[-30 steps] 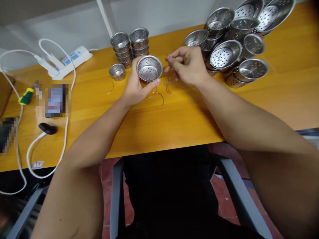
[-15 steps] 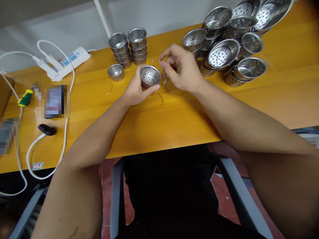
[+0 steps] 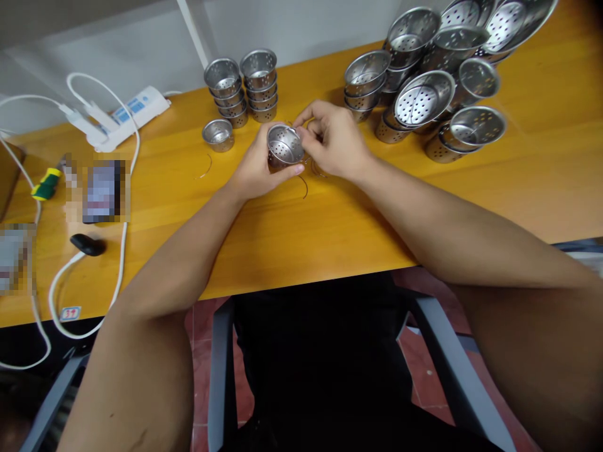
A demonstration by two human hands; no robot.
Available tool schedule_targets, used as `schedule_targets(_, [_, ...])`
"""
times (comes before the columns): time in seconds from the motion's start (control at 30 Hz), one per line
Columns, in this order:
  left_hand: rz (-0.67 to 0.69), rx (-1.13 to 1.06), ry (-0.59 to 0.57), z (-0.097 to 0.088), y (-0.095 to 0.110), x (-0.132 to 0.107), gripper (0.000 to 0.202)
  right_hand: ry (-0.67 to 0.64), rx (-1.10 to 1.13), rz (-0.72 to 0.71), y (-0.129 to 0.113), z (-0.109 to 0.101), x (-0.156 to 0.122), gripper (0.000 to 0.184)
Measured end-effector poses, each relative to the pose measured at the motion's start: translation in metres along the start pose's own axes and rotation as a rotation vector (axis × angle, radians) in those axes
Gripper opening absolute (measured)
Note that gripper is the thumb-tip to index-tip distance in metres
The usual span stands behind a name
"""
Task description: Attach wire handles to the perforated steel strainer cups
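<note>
A small perforated metal cup [image 3: 285,147] is held in my left hand [image 3: 253,168], fingers and thumb wrapped round its wall, with its mouth tilted up toward me. At the cup's right rim is my right hand [image 3: 335,139], thumb and forefinger pinched on a thin wire that the fingertips mostly hide. Loose curved wires lie on the table: one wire [image 3: 306,187] just below the cup, others partly under my right hand, and another wire [image 3: 207,167] farther left. A single shallow perforated cup [image 3: 218,135] stands to the left of my left hand.
Two stacks of perforated cups, a left stack [image 3: 223,78] and a right stack [image 3: 259,68], stand by the wall. Many larger perforated cups [image 3: 419,103] crowd the right back. At left are a power strip [image 3: 136,113], white cables, a phone [image 3: 102,191] and a green-yellow-handled tool [image 3: 46,184].
My right hand has moved left and slightly down, bringing the pinched wire from beside the cup to its rim. The cup, still in my left hand, has shifted very little.
</note>
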State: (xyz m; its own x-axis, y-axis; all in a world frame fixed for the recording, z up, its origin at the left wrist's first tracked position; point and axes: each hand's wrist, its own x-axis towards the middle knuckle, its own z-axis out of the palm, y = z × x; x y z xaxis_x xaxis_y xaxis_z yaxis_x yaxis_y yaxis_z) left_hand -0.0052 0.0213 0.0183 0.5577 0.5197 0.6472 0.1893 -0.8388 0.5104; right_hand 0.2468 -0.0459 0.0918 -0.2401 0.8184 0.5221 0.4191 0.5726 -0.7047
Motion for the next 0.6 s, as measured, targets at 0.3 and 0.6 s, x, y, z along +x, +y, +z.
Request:
schedule_targets(0.3, [-0.002,-0.045,0.089,0.003,0.009,0.000,0.105,-0.031,0.258,0.000,-0.015,0.003,0.005,0.049])
schedule_targets(0.6, [-0.056,-0.214,0.051,0.003,0.011,0.002,0.092,-0.235,0.459,0.159,-0.027,-0.019,0.009,0.073])
